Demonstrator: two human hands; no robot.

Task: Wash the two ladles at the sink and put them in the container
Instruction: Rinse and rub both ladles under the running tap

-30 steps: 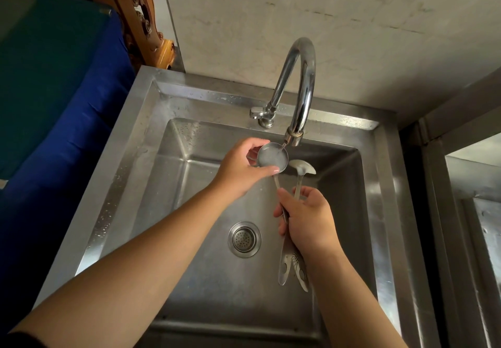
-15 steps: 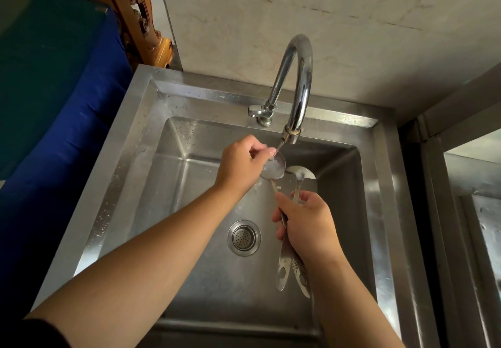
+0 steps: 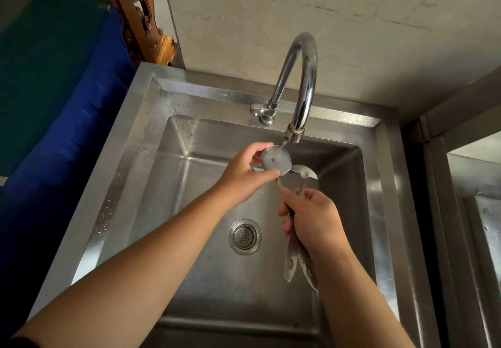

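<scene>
Right hand [image 3: 315,221] grips 2 ladle handles [image 3: 294,261]; left hand [image 3: 245,178] pinches 1 bowl [image 3: 276,159] at the tap's [image 3: 303,81] 6 o'clock.

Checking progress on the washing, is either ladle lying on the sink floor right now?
No, the right hand holds both ladle handles above the sink.
</scene>
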